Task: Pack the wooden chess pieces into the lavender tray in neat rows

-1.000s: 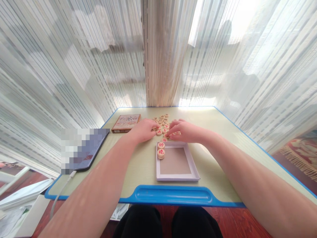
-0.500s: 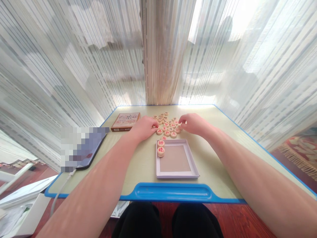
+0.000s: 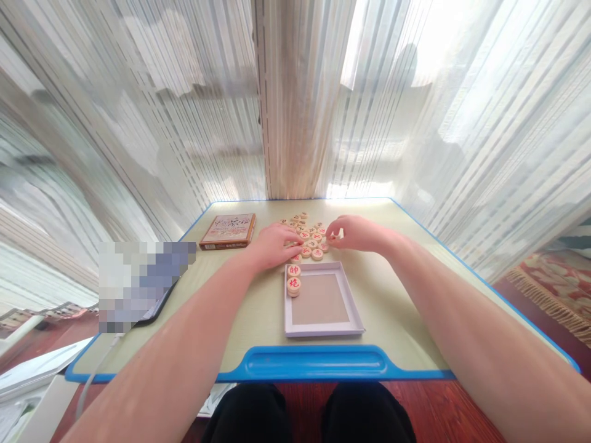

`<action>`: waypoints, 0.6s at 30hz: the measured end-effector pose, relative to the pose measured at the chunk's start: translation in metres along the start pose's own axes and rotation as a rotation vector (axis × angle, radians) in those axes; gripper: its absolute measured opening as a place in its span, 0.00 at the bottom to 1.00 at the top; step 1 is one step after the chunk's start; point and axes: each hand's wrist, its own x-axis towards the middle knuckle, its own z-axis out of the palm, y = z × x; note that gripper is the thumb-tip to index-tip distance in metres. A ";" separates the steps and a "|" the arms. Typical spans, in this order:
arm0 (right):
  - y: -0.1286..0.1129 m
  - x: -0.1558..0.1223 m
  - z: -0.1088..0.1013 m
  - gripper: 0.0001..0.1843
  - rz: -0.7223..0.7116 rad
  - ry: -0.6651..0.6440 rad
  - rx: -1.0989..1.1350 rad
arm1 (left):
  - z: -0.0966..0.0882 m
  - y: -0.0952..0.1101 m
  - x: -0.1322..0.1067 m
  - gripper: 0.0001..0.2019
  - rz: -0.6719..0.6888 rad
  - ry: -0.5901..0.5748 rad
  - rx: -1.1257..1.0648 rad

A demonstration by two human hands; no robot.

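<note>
A loose cluster of round wooden xiangqi pieces, with red or dark characters, lies on the table between my hands. My left hand reaches in from the left, its thumb and fingers closed about a piece at the near-left edge, which they mostly cover. On the right side of the cluster, my right hand pinches a piece between thumb and fingertips. Just below the cluster sits a shallow white box tray. A few pieces rest in its upper left corner, some stacked, with red characters on top.
A flat brown printed box lies at the back left. Nearer on the left is a dark tablet-like device, partly blurred out, with a white cable. The table has a blue rim and front groove. Sheer curtains hang behind it.
My left hand has moved right and nearer, over pieces at the cluster's near-left edge. My right hand stays at the right side, now with a piece in its fingertips. The view has shifted slightly.
</note>
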 end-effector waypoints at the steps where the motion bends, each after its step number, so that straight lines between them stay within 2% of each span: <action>1: 0.002 0.001 0.000 0.17 0.008 0.018 -0.008 | -0.001 -0.001 0.000 0.14 -0.003 0.001 0.006; 8: 0.001 -0.001 0.001 0.15 0.011 -0.015 -0.059 | -0.001 -0.002 0.002 0.15 -0.022 0.074 0.114; 14: 0.006 0.002 0.000 0.20 0.052 0.038 0.002 | 0.001 0.004 -0.001 0.14 -0.001 0.040 0.009; 18: 0.012 0.003 0.002 0.18 0.080 0.076 0.011 | 0.002 0.005 -0.001 0.16 0.031 -0.008 -0.044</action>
